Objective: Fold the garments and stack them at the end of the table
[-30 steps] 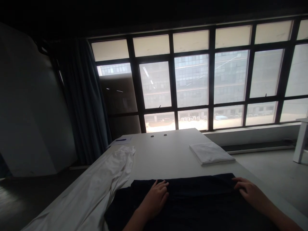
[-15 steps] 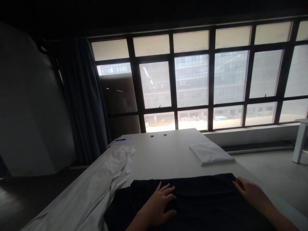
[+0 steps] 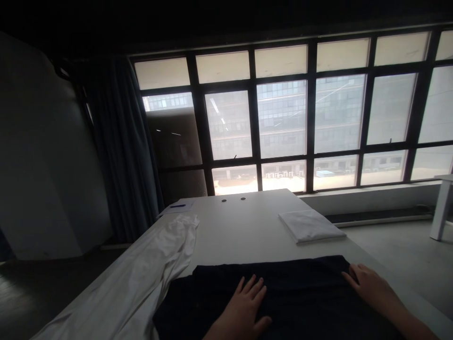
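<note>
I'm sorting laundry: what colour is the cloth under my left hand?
The cloth is dark navy, almost black; head view.

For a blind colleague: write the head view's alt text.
A person's left hand lies spread on dark cloth, right hand at its edge, on a white table with rumpled white fabric left, folded white cloth right, windows beyond.

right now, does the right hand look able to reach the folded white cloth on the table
Probably yes: the right hand is at the right corner of the dark navy cloth, with nothing standing between that hand and the folded white cloth.
</note>
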The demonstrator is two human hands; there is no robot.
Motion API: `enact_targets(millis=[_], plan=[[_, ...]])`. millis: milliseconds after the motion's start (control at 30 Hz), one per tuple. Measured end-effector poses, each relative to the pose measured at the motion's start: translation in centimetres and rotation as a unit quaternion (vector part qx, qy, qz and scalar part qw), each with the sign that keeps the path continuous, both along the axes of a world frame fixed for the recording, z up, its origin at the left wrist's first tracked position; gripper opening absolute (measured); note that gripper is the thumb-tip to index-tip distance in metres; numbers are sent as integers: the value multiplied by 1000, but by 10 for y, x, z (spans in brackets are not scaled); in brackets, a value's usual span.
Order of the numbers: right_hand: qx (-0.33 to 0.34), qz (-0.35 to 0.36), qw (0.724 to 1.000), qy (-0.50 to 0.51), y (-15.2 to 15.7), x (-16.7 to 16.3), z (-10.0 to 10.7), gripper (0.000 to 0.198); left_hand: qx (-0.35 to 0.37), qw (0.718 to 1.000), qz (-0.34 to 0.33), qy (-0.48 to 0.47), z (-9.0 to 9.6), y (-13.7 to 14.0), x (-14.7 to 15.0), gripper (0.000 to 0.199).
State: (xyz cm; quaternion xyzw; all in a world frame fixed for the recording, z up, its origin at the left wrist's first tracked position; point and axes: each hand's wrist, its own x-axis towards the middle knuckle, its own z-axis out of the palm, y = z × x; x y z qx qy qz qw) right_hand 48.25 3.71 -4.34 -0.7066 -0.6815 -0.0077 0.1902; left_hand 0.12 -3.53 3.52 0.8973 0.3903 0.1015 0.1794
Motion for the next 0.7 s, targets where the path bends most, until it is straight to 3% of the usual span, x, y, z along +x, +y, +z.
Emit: enact_targets(millis=[300, 433, 533, 700], plan=[[44, -59, 995, -65, 3, -12, 12, 39, -16, 1000, 0, 19, 5, -1, 1, 71], [64, 64, 994, -59, 2, -35, 15, 49, -24, 999, 6, 40, 9, -1, 2, 72], [9, 152, 987, -42, -2, -56, 9, 59, -26, 999, 3, 46, 8, 0, 2, 73], [-83, 125, 988, -29, 4, -63, 0, 67, -26, 998, 9, 52, 6, 0, 1, 73]])
